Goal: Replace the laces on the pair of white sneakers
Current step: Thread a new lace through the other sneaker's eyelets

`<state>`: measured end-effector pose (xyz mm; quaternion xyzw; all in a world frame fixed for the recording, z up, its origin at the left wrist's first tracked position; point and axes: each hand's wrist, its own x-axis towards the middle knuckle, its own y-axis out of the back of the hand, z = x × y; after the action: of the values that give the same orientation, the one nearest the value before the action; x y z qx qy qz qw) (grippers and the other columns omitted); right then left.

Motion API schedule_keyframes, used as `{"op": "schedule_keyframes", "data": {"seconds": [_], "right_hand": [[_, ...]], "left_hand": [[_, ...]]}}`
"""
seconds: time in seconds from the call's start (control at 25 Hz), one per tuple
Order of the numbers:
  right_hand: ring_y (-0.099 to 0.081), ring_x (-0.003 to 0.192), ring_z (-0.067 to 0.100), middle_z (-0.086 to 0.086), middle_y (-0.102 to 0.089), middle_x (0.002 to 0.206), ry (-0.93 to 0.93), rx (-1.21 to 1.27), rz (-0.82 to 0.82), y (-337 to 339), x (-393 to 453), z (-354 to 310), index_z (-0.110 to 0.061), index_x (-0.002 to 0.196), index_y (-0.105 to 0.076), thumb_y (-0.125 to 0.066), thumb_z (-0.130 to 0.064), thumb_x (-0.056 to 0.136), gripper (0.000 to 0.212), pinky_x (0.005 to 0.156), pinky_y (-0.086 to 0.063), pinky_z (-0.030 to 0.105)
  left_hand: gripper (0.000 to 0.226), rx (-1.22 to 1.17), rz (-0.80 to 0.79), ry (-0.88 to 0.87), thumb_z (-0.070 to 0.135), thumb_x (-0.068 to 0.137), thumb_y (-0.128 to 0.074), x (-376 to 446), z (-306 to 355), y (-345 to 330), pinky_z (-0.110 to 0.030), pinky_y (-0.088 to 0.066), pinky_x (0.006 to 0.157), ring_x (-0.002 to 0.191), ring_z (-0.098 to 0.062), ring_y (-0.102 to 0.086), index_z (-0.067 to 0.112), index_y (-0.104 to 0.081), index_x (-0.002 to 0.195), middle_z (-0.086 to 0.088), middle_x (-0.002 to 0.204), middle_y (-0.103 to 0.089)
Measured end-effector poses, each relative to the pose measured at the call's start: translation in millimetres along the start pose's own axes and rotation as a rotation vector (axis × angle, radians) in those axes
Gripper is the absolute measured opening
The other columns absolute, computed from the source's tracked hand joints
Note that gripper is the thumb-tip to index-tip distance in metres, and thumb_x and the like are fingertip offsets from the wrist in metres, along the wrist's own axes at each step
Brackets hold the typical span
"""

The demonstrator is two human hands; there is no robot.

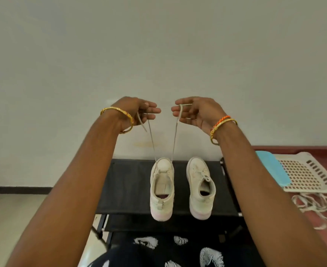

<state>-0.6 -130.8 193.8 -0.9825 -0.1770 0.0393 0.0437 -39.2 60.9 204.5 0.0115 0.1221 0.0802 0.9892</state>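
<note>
Two white sneakers stand toes-away on a black rack shelf point(128, 189). The left sneaker point(161, 191) has one lace point(175, 139) threaded only through its front eyelets, both ends running up taut. My left hand point(139, 112) holds one end, its tip dangling below the palm. My right hand point(194, 112) holds the other end, pinched between thumb and fingers. Both hands are raised high above the shoe, close together. The right sneaker point(201, 187) stands beside it, its laces loose and bunched at the tongue.
A white wall is right behind the rack. To the right lie a white perforated basket point(305, 174), a blue cloth point(274, 168) and a heap of loose white laces point(316, 207) on a red surface. A lower rack shelf point(158, 224) sits beneath.
</note>
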Motion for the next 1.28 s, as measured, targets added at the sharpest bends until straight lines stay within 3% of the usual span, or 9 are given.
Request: {"op": "schedule_keyframes", "data": {"seconds": [0.16, 0.28, 0.4, 0.48, 0.64, 0.8, 0.92, 1.12, 1.28], "right_hand": [[-0.071, 0.089, 0.021, 0.016, -0.072, 0.096, 0.054, -0.038, -0.068, 2.3, -8.9, -8.2, 0.000, 0.106, -0.062, -0.055, 0.006, 0.089, 0.020, 0.080, -0.058, 0.029], [-0.072, 0.073, 0.018, 0.016, -0.071, 0.082, 0.137, -0.095, -0.001, -3.5, -11.2, -5.9, 0.002, 0.097, -0.063, -0.066, -0.002, 0.085, 0.013, 0.068, -0.059, 0.026], [-0.062, 0.060, 0.014, 0.008, -0.064, 0.071, 0.225, -0.290, 0.120, -7.9, -10.5, -9.2, 0.000, 0.088, -0.068, -0.069, -0.018, 0.085, 0.018, 0.059, -0.057, 0.024], [-0.058, 0.065, 0.012, 0.004, -0.060, 0.071, 0.265, -0.386, 0.169, -8.1, -6.9, -13.3, -0.004, 0.084, -0.070, -0.070, -0.018, 0.084, 0.014, 0.063, -0.056, 0.025], [-0.063, 0.069, 0.016, 0.007, -0.065, 0.076, 0.261, -0.257, 0.208, -7.5, -1.0, -20.2, -0.006, 0.084, -0.065, -0.067, -0.008, 0.085, 0.003, 0.063, -0.056, 0.024], [-0.065, 0.069, 0.017, 0.010, -0.068, 0.080, 0.252, -0.168, 0.238, -9.9, 4.0, -20.9, -0.009, 0.085, -0.065, -0.068, -0.008, 0.084, 0.003, 0.066, -0.058, 0.028], [-0.064, 0.072, 0.018, 0.008, -0.066, 0.080, 0.249, -0.153, 0.262, -12.5, 7.2, -24.9, -0.010, 0.083, -0.066, -0.070, -0.009, 0.082, 0.004, 0.066, -0.058, 0.028], [-0.066, 0.075, 0.019, 0.010, -0.067, 0.085, 0.255, -0.211, 0.256, -14.8, 7.0, -31.3, -0.007, 0.087, -0.068, -0.074, -0.011, 0.079, 0.010, 0.064, -0.057, 0.026], [-0.067, 0.076, 0.019, 0.010, -0.068, 0.086, 0.258, -0.267, 0.258, -14.5, 7.7, -33.9, -0.006, 0.089, -0.069, -0.075, -0.012, 0.078, 0.014, 0.066, -0.058, 0.027]], "left_hand": [[0.031, -0.113, -0.058, 0.004, 0.010, 0.096, -0.034, -22.5, 25.6, -6.6, -0.023, -0.052, 0.069, 0.080, -0.016, -0.072, 0.002, -0.061, 0.108, -0.010, 0.100, -0.072], [0.041, -0.325, -0.166, 0.004, 0.008, 0.089, -0.026, -33.8, 40.3, -8.4, -0.035, -0.051, 0.087, 0.101, -0.029, -0.067, -0.008, -0.056, 0.112, -0.020, 0.108, -0.068], [0.035, -0.309, -0.149, -0.025, -0.006, 0.089, -0.025, -35.0, 42.1, -14.0, -0.036, -0.050, 0.091, 0.110, -0.028, -0.062, -0.009, -0.051, 0.113, -0.020, 0.116, -0.064], [0.025, -0.246, -0.086, -0.055, -0.006, 0.093, -0.034, -29.8, 41.4, -17.7, -0.033, -0.051, 0.089, 0.107, -0.024, -0.063, -0.007, -0.054, 0.109, -0.017, 0.116, -0.063], [0.021, -0.012, 0.111, -0.070, 0.017, 0.094, -0.056, -27.3, 46.0, -26.3, -0.026, -0.057, 0.067, 0.073, -0.016, -0.069, 0.002, -0.063, 0.107, -0.010, 0.092, -0.069], [0.030, 0.396, 0.181, -0.089, 0.032, 0.094, -0.053, -25.7, 52.1, -37.5, -0.029, -0.047, 0.073, 0.097, -0.020, -0.054, 0.014, -0.066, 0.114, -0.005, 0.111, -0.056], [0.029, 0.316, 0.130, -0.121, 0.022, 0.096, -0.051, -24.0, 55.8, -46.6, -0.024, -0.045, 0.073, 0.099, -0.017, -0.057, 0.011, -0.062, 0.121, -0.007, 0.120, -0.062], [0.027, 0.111, 0.152, -0.175, 0.012, 0.095, -0.051, -24.4, 53.7, -59.3, -0.016, -0.042, 0.055, 0.091, -0.015, -0.058, 0.002, -0.061, 0.118, -0.008, 0.109, -0.064], [0.020, -0.022, 0.129, -0.165, 0.007, 0.096, -0.048, -24.6, 49.3, -64.6, -0.014, -0.046, 0.050, 0.088, -0.016, -0.060, 0.007, -0.066, 0.087, -0.007, 0.092, -0.063]]}}
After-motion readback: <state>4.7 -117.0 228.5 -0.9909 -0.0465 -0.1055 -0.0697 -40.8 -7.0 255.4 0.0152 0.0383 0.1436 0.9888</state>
